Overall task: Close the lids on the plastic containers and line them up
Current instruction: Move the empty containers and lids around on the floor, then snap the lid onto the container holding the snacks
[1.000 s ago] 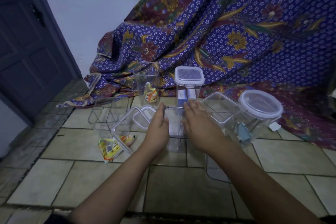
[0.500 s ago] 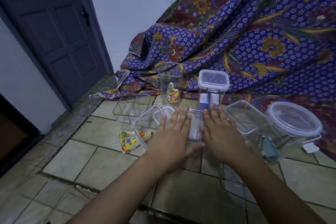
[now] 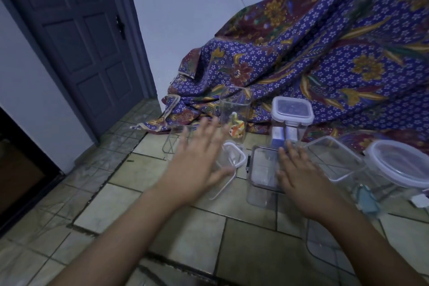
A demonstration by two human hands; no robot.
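The right hand [image 3: 301, 176] lies flat, fingers straight, on top of a clear container [image 3: 260, 193] on the tiled floor [image 3: 190, 234]; the left hand [image 3: 197, 165], blurred, hovers spread and holds nothing, beside a white-rimmed lid [image 3: 233, 154]. A closed container [image 3: 290, 118] stands just behind.

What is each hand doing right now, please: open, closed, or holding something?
Left hand: open, fingers spread, blurred, holding nothing.
Right hand: open, fingers flat on the lid of a clear box.
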